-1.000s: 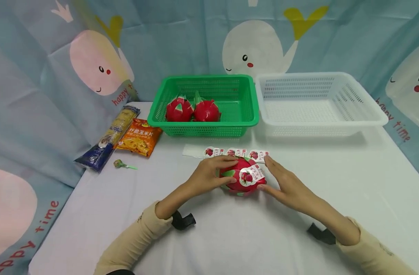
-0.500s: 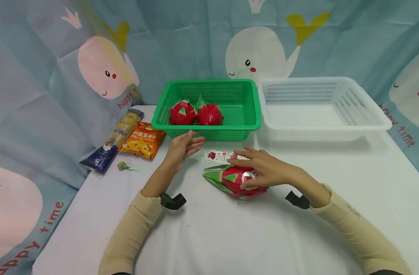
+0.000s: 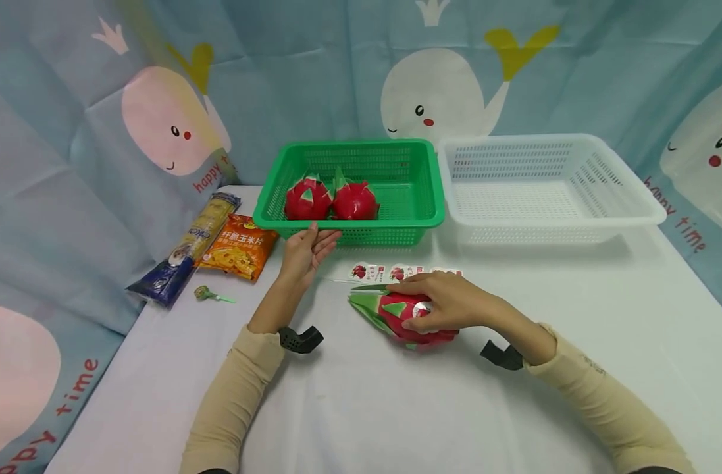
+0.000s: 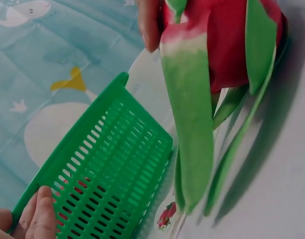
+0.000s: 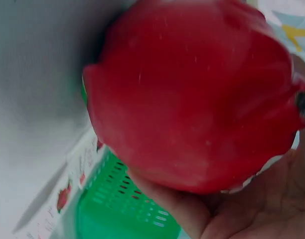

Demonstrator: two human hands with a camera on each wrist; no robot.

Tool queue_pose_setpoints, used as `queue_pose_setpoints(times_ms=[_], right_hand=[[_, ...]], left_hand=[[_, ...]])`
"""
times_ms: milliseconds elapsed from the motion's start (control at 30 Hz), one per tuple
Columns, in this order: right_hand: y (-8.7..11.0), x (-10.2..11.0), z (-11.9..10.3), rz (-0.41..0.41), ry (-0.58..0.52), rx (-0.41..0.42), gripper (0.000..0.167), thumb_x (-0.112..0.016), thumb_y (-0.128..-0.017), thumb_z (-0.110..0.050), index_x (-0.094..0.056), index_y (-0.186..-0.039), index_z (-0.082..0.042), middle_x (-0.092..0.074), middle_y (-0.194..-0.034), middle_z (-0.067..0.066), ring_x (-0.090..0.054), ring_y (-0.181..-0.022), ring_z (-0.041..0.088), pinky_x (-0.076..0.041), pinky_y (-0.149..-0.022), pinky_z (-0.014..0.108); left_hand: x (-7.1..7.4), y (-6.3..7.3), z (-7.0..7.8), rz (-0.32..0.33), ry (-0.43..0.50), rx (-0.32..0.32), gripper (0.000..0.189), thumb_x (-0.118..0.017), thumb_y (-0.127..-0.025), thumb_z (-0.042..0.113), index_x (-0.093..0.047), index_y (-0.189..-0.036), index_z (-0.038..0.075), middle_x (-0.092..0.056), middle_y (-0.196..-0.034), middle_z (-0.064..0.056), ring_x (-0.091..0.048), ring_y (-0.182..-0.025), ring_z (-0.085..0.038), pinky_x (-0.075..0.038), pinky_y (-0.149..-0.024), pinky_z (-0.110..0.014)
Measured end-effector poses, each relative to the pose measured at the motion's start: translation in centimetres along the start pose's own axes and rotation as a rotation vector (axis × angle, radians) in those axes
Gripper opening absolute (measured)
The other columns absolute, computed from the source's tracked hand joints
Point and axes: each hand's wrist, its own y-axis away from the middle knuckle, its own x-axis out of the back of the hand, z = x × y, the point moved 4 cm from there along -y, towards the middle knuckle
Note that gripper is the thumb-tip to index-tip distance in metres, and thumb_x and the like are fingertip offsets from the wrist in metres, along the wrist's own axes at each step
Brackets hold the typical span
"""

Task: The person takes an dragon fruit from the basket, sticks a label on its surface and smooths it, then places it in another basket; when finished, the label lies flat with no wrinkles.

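My right hand [image 3: 449,299] grips a dragon fruit [image 3: 416,339] lying on the white table, fingers over its top and right end. A round white sticker [image 3: 421,309] on the fruit is partly covered by that hand. In the right wrist view, the smooth red body of the dragon fruit [image 5: 192,94] sits against the palm. My left hand [image 3: 301,260] is at the front rim of the green basket [image 3: 384,224]. The left wrist view shows its thumb and fingers [image 4: 40,219] pinching that rim. Two more dragon fruits [image 3: 355,201] lie inside the basket.
A strip of fruit stickers [image 3: 390,272] lies between basket and held fruit. To the right stands a white basket [image 3: 550,222]. Over at the left are an orange snack bag [image 3: 240,247], a long blue-and-yellow packet [image 3: 185,250] and a lollipop [image 3: 203,293]. A printed curtain hangs behind.
The left hand has left the dragon fruit and moved up and left to the green basket's rim. The right hand has shifted left over the fruit and now grips it.
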Motion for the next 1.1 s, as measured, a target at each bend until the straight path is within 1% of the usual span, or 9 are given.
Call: queue_pose_setpoints(times_ms=[200, 367, 500, 600, 733, 833, 900, 967, 1100], right_hand=[[-0.1, -0.2, 0.1, 0.074, -0.06, -0.063, 0.05, -0.063, -0.077, -0.036, -0.058, -0.126, -0.025, -0.059, -0.123, 0.002, -0.054, -0.114, 0.021, -0.047, -0.091, 0.043], [0.6, 0.7, 0.7, 0.12, -0.168, -0.112, 0.049, -0.066, -0.076, -0.031, -0.058, -0.125, -0.026, -0.06, -0.122, -0.001, -0.056, -0.108, 0.017, -0.05, -0.081, 0.034], [2.4, 3.8, 1.4, 0.192, -0.287, -0.145, 0.052, -0.069, -0.077, -0.026, -0.056, -0.127, -0.023, -0.06, -0.12, 0.003, -0.055, -0.099, 0.02, -0.052, -0.071, 0.03], [4.1, 7.8, 3.0, 0.313, -0.296, -0.25, 0.053, -0.068, -0.08, -0.025, -0.053, -0.13, -0.021, -0.058, -0.12, 0.011, -0.051, -0.099, 0.026, -0.051, -0.066, 0.03], [6.2, 13.2, 7.3, 0.524, -0.205, -0.482, 0.057, -0.065, -0.083, -0.032, -0.045, -0.137, -0.024, -0.05, -0.129, 0.019, -0.044, -0.106, 0.033, -0.044, -0.061, 0.021], [7.5, 15.7, 12.1, 0.643, -0.172, -0.657, 0.063, -0.061, -0.085, -0.038, -0.036, -0.141, -0.027, -0.041, -0.139, 0.02, -0.038, -0.116, 0.037, -0.053, -0.073, 0.032], [8.3, 16.4, 15.4, 0.684, -0.184, -0.764, 0.065, -0.058, -0.086, -0.041, -0.03, -0.143, -0.029, -0.036, -0.144, 0.019, -0.035, -0.122, 0.037, -0.051, -0.085, 0.045], [9.0, 16.4, 18.4, 0.698, -0.211, -0.846, 0.066, -0.055, -0.087, -0.043, -0.025, -0.144, -0.029, -0.031, -0.147, 0.019, -0.032, -0.126, 0.039, -0.043, -0.093, 0.057], [9.7, 15.2, 23.0, 0.672, -0.24, -0.948, 0.068, -0.053, -0.086, -0.045, -0.022, -0.144, -0.025, -0.028, -0.147, 0.022, -0.031, -0.127, 0.04, -0.046, -0.089, 0.056]], left_hand=[[0.1, -0.1, 0.2, -0.019, -0.004, -0.018, 0.03, -0.039, -0.098, 0.025, -0.049, -0.111, 0.0, -0.07, -0.092, -0.005, -0.068, -0.088, -0.011, -0.052, -0.08, -0.021], [0.2, -0.2, 0.2, -0.035, -0.003, -0.016, 0.03, -0.04, -0.098, 0.025, -0.05, -0.112, 0.0, -0.07, -0.092, -0.005, -0.068, -0.089, -0.012, -0.052, -0.08, -0.021], [0.1, -0.2, 0.1, -0.054, 0.004, -0.009, 0.03, -0.04, -0.098, 0.024, -0.05, -0.11, -0.001, -0.071, -0.092, -0.006, -0.069, -0.088, -0.012, -0.052, -0.078, -0.02], [0.0, -0.3, 0.2, -0.067, 0.011, -0.02, 0.03, -0.041, -0.097, 0.024, -0.05, -0.108, -0.002, -0.071, -0.092, -0.007, -0.069, -0.087, -0.012, -0.053, -0.077, -0.02], [0.0, -0.4, 0.3, -0.056, 0.009, -0.039, 0.028, -0.041, -0.097, 0.024, -0.049, -0.105, -0.001, -0.07, -0.093, -0.008, -0.069, -0.087, -0.012, -0.053, -0.076, -0.02], [0.1, -0.4, 0.2, -0.045, 0.0, -0.04, 0.027, -0.042, -0.097, 0.025, -0.049, -0.105, 0.0, -0.07, -0.094, -0.007, -0.069, -0.088, -0.013, -0.052, -0.077, -0.02], [0.2, -0.3, 0.1, -0.044, 0.009, -0.036, 0.027, -0.043, -0.097, 0.024, -0.048, -0.106, 0.0, -0.07, -0.094, -0.007, -0.069, -0.089, -0.013, -0.052, -0.078, -0.021], [0.3, -0.3, -0.2, -0.04, 0.009, -0.031, 0.027, -0.043, -0.097, 0.024, -0.048, -0.106, 0.0, -0.07, -0.093, -0.006, -0.069, -0.089, -0.013, -0.052, -0.079, -0.022], [0.7, -0.1, -0.5, -0.031, 0.011, -0.026, 0.026, -0.042, -0.097, 0.024, -0.049, -0.105, 0.0, -0.07, -0.092, -0.006, -0.069, -0.089, -0.014, -0.051, -0.079, -0.023]])
